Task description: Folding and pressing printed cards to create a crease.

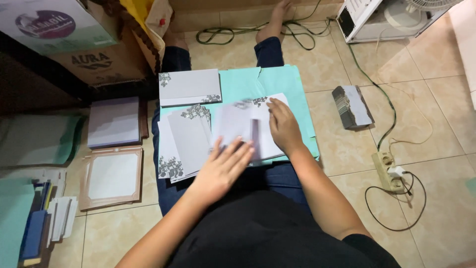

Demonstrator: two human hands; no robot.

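Here the left hand (224, 167) lies flat with its fingers spread and stretched forward, palm down on the near edge of a pale grey folded card (244, 130) that rests on a turquoise board (292, 82) across the person's lap. The right hand (282, 125) sits just beside it, on the card's far right part, fingers together and curved down, pressing the paper; whether it pinches an edge cannot be told, since the card is blurred there. Just to the left of the left hand lies a loose stack of grey cards with leaf prints in the corners (186, 144), overlapping one another, and beyond that stack, farther from the hands, a single envelope-like card (189, 87) lies flat at the board's far left corner. Well to the right of the right hand, on the tiled floor (436, 114), stands a thick bundle of cards (352, 105), and nearer the body a power strip (389, 171) with cables. Far to the left of the left hand are a lilac box (114, 121) and a shallow brown tray (111, 176).
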